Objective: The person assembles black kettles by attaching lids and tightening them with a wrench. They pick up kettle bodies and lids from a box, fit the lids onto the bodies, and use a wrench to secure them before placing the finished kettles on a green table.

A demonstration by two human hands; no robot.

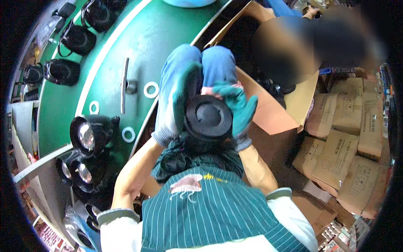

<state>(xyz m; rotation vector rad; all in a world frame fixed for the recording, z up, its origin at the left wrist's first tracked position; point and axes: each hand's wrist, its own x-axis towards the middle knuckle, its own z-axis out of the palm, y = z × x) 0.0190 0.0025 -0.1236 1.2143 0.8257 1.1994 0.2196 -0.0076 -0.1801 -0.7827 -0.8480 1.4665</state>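
Observation:
A black round lamp housing [208,117] rests over my lap, its ringed circular face turned up. Along its left side lies my gloved left hand [183,98], fingers pointing away from me, steadying the housing. My gloved right hand [240,105] is at the far right of the housing, with its thumb sticking out and its fingers bent over a pink cloth [206,90]. Only bits of the cloth show around the glove. Both gloves are green with grey cuffs. The underside of the housing is hidden.
Left is a green work surface [138,38] with white rings [151,89], a thin bar [124,86] and black lamps [86,134]. More black lamps [79,38] stand farther off. An open carton [268,113] holding black items and stacked brown boxes [336,155] are right. Another person's hand [311,11] shows beyond.

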